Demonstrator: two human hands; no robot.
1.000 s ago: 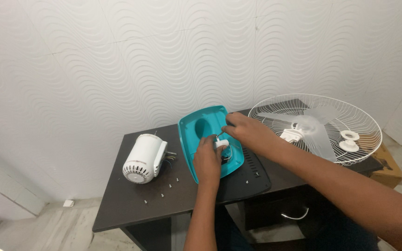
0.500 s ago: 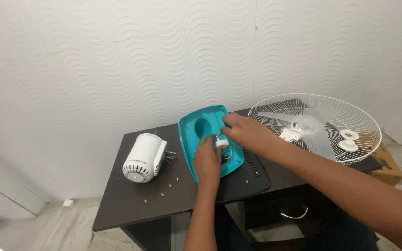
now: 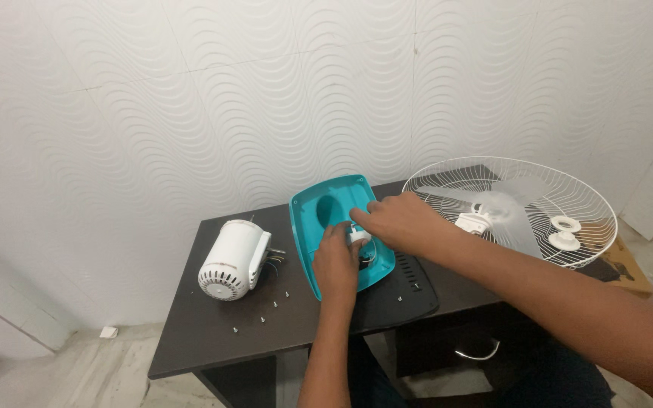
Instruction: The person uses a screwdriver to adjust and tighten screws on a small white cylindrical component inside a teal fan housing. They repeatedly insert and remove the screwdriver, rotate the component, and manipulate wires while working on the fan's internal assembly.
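- White ribbed cylindrical fan motor [image 3: 233,261] lies on its side at left of the dark wooden table [image 3: 190,344]; loose small screws [image 3: 273,304] scattered just beside it.
- Teal plastic fan housing shell [image 3: 326,208] lies open side up, mid-table, partly on a black flat panel [image 3: 411,291].
- Left hand [image 3: 336,264] inside shell, fingers pinched on a small white part [image 3: 358,237].
- Right hand [image 3: 400,221] rests on the same part from the right; whether it actually grips cannot be told.
- White wire fan guard [image 3: 568,200] with translucent blades lies at far right.
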